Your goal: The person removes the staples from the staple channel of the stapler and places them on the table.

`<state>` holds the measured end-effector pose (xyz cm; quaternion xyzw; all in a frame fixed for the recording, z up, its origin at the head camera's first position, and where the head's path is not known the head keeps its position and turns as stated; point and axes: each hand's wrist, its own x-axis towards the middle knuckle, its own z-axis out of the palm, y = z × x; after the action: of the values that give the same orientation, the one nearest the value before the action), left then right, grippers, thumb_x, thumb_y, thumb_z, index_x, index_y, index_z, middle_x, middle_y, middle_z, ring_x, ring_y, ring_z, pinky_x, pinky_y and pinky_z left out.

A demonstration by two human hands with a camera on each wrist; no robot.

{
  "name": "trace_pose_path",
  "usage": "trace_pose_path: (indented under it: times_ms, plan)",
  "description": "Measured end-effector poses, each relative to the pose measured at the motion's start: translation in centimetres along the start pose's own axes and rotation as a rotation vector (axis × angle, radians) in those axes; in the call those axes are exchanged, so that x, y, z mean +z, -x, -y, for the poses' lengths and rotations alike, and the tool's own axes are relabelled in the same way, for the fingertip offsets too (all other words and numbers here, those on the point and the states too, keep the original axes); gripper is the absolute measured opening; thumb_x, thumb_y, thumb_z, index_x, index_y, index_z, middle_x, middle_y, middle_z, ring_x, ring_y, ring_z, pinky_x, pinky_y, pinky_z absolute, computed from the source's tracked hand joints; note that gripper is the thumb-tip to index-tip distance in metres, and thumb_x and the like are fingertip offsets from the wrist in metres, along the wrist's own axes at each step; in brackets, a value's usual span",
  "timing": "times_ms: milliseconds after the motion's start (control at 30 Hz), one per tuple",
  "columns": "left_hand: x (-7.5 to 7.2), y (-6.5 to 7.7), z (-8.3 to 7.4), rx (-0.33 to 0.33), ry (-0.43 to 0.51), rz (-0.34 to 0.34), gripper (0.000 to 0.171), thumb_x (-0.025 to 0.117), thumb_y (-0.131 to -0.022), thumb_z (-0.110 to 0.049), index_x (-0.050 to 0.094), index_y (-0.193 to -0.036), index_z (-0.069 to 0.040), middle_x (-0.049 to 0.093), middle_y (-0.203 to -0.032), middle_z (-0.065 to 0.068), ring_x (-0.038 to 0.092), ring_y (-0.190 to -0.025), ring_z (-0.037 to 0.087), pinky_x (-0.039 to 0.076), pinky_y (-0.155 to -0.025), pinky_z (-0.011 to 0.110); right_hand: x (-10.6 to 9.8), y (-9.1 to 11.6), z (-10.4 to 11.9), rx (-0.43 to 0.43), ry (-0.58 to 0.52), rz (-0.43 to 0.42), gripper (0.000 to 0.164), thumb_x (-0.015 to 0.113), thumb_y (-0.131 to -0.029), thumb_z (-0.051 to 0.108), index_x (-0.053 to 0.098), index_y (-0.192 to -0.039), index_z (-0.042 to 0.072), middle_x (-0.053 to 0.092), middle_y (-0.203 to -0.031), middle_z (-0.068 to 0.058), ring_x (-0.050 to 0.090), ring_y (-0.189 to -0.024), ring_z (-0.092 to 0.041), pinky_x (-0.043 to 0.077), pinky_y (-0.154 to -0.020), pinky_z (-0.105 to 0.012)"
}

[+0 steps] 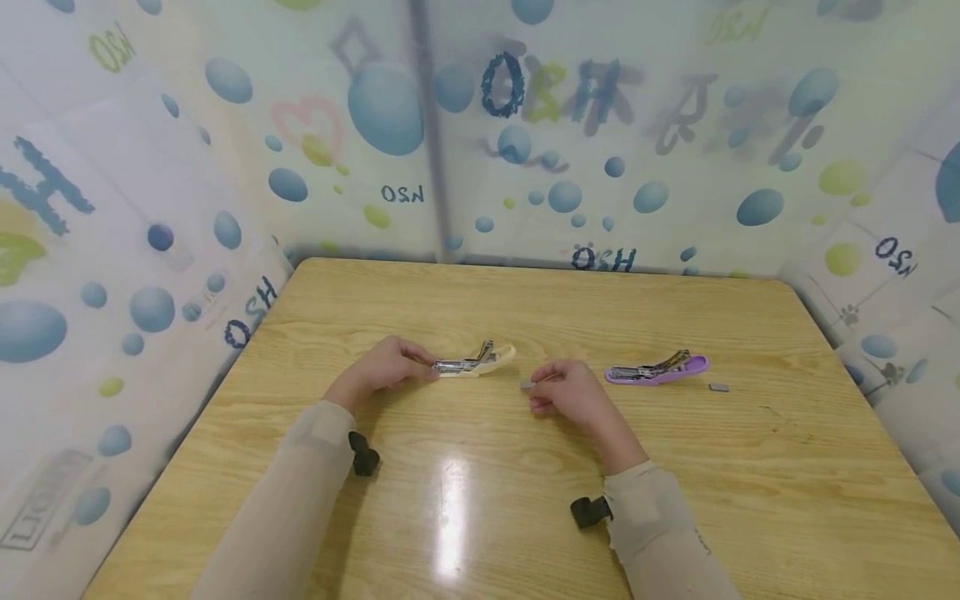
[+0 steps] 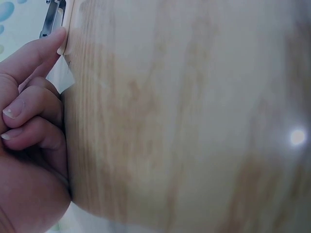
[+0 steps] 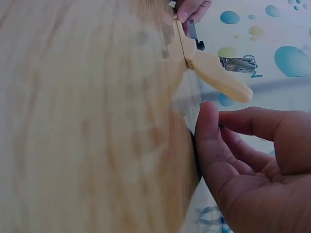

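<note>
A cream stapler [image 1: 495, 361] lies on the table with its metal magazine exposed and its upper part raised. My left hand [image 1: 387, 364] pinches the stapler's left end between thumb and forefinger, the other fingers curled beneath, as the left wrist view shows. To the right of that stapler, my right hand [image 1: 573, 392] pinches a small grey strip of staples [image 1: 527, 385] between its fingertips. The strip is mostly hidden by the fingers in the right wrist view, where the cream stapler [image 3: 218, 77] stands just beyond the hand without touching it.
A purple stapler [image 1: 697, 365], likewise opened up, lies right of my right hand. Beside it is another grey strip of staples [image 1: 718, 387]. The wooden table [image 1: 525, 308] is bordered by printed curtains [image 1: 660, 158] at the back and sides.
</note>
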<state>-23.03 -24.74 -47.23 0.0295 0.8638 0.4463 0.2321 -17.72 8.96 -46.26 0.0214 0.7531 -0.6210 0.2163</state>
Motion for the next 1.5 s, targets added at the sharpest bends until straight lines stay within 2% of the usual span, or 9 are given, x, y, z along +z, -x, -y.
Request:
trace_pose_path:
  times_ms: [133,267,500,667,800,967,1100,1267,1500]
  plan:
    - [0.0,0.0,-0.1,0.000,-0.005,-0.004,0.037,0.086,-0.090,-0.030,0.081,-0.124,-0.015,0.038,-0.051,-0.012,0.029,-0.045,0.009,0.032,-0.048,0.026,0.1,-0.1,-0.1,0.002,0.000,0.004,0.025,0.060,-0.103,0.000,0.061,-0.124,-0.013,0.074,-0.095,-0.016,0.072,-0.074,-0.014,0.065,-0.072,-0.029]
    - [0.0,0.0,-0.1,0.000,-0.008,-0.003,0.038,0.086,-0.090,-0.030,0.081,-0.124,-0.015,0.041,-0.053,-0.012,0.030,-0.045,0.008,0.032,-0.049,0.026,0.2,0.0,0.1,0.017,0.047,-0.024,0.023,0.060,-0.103,0.000,0.062,-0.123,-0.011,0.074,-0.094,-0.016,0.071,-0.074,-0.014,0.065,-0.071,-0.029]
    - [0.0,-0.2,0.2,-0.009,0.006,-0.006,0.036,0.087,-0.089,-0.030,0.082,-0.122,-0.018,0.055,-0.059,-0.010,0.029,-0.045,0.009,0.033,-0.048,0.026,0.5,-0.4,0.4,0.045,0.173,-0.065,0.018,0.062,-0.102,0.001,0.064,-0.119,-0.004,0.072,-0.093,-0.015,0.072,-0.074,-0.016,0.064,-0.069,-0.029]
    - [0.0,-0.3,0.1,-0.005,-0.003,-0.006,0.036,0.088,-0.088,-0.029,0.082,-0.121,-0.017,0.046,-0.054,-0.010,0.029,-0.044,0.009,0.033,-0.048,0.026,0.5,-0.7,0.7,0.044,0.207,-0.080,0.018,0.063,-0.099,-0.002,0.065,-0.117,-0.004,0.072,-0.090,-0.015,0.071,-0.067,-0.015,0.063,-0.065,-0.029]
    - [0.0,-0.3,0.2,-0.004,-0.007,-0.006,0.036,0.087,-0.088,-0.030,0.082,-0.121,-0.017,0.048,-0.055,-0.010,0.029,-0.044,0.009,0.033,-0.048,0.026,0.4,-1.1,1.0,0.042,0.259,-0.092,0.019,0.063,-0.098,-0.003,0.066,-0.116,-0.003,0.071,-0.084,-0.013,0.069,-0.061,-0.014,0.062,-0.061,-0.028]
    - [0.0,-0.3,0.2,-0.011,-0.010,-0.009,0.036,0.087,-0.089,-0.030,0.082,-0.122,-0.018,0.043,-0.053,-0.011,0.029,-0.044,0.009,0.033,-0.048,0.026,0.3,-1.8,1.3,0.056,0.305,-0.095,0.019,0.060,-0.099,-0.002,0.066,-0.117,-0.001,0.069,-0.072,-0.008,0.066,-0.056,-0.014,0.058,-0.056,-0.026]
    - [0.1,-0.2,0.2,-0.013,-0.008,-0.007,0.036,0.087,-0.089,-0.030,0.082,-0.123,-0.018,0.041,-0.053,-0.011,0.029,-0.044,0.009,0.033,-0.048,0.026,0.1,-2.5,1.4,0.073,0.287,-0.082,0.019,0.059,-0.100,-0.002,0.065,-0.118,-0.001,0.069,-0.069,-0.007,0.065,-0.054,-0.013,0.057,-0.055,-0.026]
    - [0.0,-0.2,0.1,-0.015,-0.004,-0.008,0.037,0.088,-0.088,-0.032,0.082,-0.122,-0.018,0.040,-0.053,-0.012,0.029,-0.045,0.009,0.033,-0.048,0.026,-0.3,-2.9,1.4,0.099,0.230,-0.067,0.023,0.060,-0.100,-0.003,0.064,-0.122,-0.001,0.069,-0.076,-0.009,0.066,-0.056,-0.013,0.059,-0.057,-0.027]
    - [0.0,-0.2,0.1,-0.014,0.013,0.000,0.038,0.088,-0.088,-0.030,0.081,-0.123,-0.016,0.039,-0.051,-0.011,0.028,-0.043,0.010,0.033,-0.047,0.027,-0.4,-3.0,1.2,0.099,0.224,-0.057,0.025,0.059,-0.099,-0.004,0.066,-0.124,-0.001,0.068,-0.079,-0.009,0.067,-0.058,-0.012,0.061,-0.059,-0.027]
